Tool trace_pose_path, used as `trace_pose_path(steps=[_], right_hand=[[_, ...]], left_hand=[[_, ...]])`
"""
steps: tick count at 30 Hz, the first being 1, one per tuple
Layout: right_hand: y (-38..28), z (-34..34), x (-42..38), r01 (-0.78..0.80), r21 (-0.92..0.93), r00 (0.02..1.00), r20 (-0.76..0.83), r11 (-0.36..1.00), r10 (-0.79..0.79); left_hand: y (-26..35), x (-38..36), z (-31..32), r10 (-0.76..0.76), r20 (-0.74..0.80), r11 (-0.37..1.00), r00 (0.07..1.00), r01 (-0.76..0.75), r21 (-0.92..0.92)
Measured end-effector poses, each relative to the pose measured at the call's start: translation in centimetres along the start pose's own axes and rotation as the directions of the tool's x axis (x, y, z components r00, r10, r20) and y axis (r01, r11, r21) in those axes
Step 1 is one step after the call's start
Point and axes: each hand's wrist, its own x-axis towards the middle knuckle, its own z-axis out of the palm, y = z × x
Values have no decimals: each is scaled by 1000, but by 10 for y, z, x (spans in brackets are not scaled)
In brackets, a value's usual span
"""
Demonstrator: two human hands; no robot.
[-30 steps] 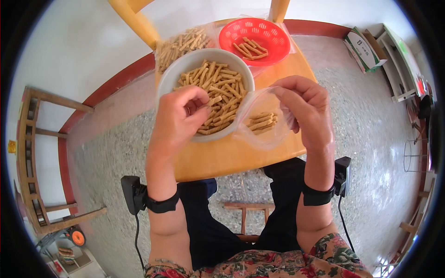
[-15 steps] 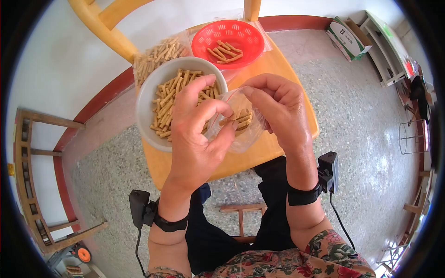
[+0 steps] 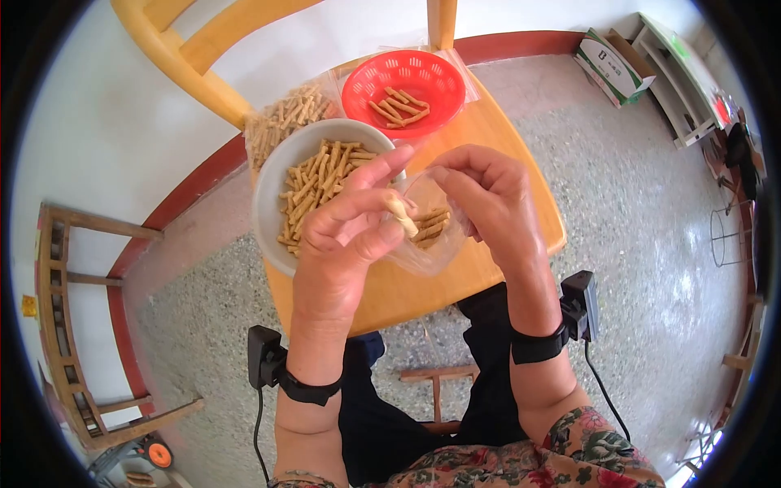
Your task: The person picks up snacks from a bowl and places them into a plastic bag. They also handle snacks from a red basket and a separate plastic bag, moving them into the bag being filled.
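Note:
My left hand (image 3: 335, 256) pinches a pale tan snack stick (image 3: 399, 213) between thumb and fingers, in front of the mouth of a clear plastic bag (image 3: 431, 259). Several snack sticks lie inside that bag. Its upper edge is gripped by my right hand (image 3: 495, 199), thumb against curled fingers. Left of the bag, partly behind my left hand, stands a pale grey bowl (image 3: 267, 207) full of similar sticks.
All of this rests on a yellow wooden chair (image 3: 521, 163). A red basket (image 3: 455, 98) with several sticks sits behind, beside a filled clear bag (image 3: 285, 122). A wooden rack (image 3: 61, 317) is at left and a cardboard box (image 3: 610, 69) at far right.
A snack stick now shows clearly between my left thumb and fingers, held outside the bag. My right hand keeps its hold on the bag's edge. The whole view has shifted slightly.

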Motion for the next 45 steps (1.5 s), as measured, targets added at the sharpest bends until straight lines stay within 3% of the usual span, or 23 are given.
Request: trace_pose_path(steps=[2, 4, 6, 9, 16, 19, 21, 22, 24, 25, 28, 29, 30, 32, 34, 36, 38, 40, 41, 43, 44, 45], right_hand=[[2, 0, 0, 16, 45, 1000, 13, 999, -17], [5, 1, 0, 27, 49, 1000, 2, 998, -27], [7, 2, 2, 41, 53, 999, -12, 998, -41], [13, 2, 4, 79, 18, 997, -29, 997, -78], [21, 4, 6, 134, 1, 991, -21, 991, -134], [21, 2, 7, 135, -3, 991, -18, 991, -135], [20, 1, 7, 131, -6, 991, -13, 991, -131], [18, 1, 6, 126, 23, 992, -18, 992, -125], [16, -1, 6, 119, 52, 993, -17, 992, -118], [16, -1, 6, 95, 77, 995, -18, 993, -94], [14, -3, 7, 63, 97, 998, -8, 993, -62], [14, -4, 6, 57, 94, 998, -7, 994, -56], [13, -4, 6, 55, 96, 998, 1, 994, -56], [11, -4, 5, 63, 86, 998, -26, 994, -61], [13, -6, 8, 80, 66, 997, -15, 995, -79], [14, -8, 8, 92, 28, 995, -45, 995, -90], [12, -10, 8, 81, 5, 996, -38, 997, -81], [11, -13, 8, 80, -41, 996, -23, 996, -81], [11, -14, 8, 79, -48, 996, -29, 996, -80], [11, -13, 8, 93, -17, 996, -14, 996, -93], [11, -13, 7, 89, -21, 996, -23, 996, -90], [11, -12, 6, 96, -13, 995, 2, 995, -96]], left_hand=[[-3, 0, 0, -13, 21, 999, 1000, 14, -33], [-8, -1, 1, -37, -103, 999, 994, 36, -8], [-10, 0, -2, -65, -82, 997, 995, 61, -50], [-8, 0, 2, -175, -198, 964, 965, 127, -234], [-5, 0, 11, -223, -341, 945, 913, 117, -304], [-3, 0, 20, -157, -397, 979, 904, 89, -185], [-5, -3, 26, 98, -361, 967, 927, -3, 255], [-7, -3, 26, 98, -362, 967, 927, -2, 256], [-13, -2, 23, 316, -128, 663, 940, -123, 739], [-15, -2, 19, 326, -15, 486, 945, -153, 861], [-17, -2, 18, 333, 38, 385, 942, -173, 907], [-13, -1, 16, 401, 50, 304, 915, -184, 935], [-9, 0, 13, 402, 46, 300, 914, -179, 937], [3, 3, 0, 469, -118, 426, 875, -107, 898], [5, 6, -24, 521, -100, 379, 848, -125, 917], [7, 6, -38, 365, -289, 461, 885, 98, 882], [4, 5, -48, 342, -270, 426, 900, 108, 898], [2, 5, -45, 201, -335, 512, 920, 193, 837], [2, 4, -40, 197, -333, 519, 922, 190, 833], [12, 2, -17, 148, -101, 521, 984, 9, 854], [13, 1, -7, 142, -96, 526, 985, 7, 851], [11, -1, 4, 184, 28, 425, 983, -105, 899]])
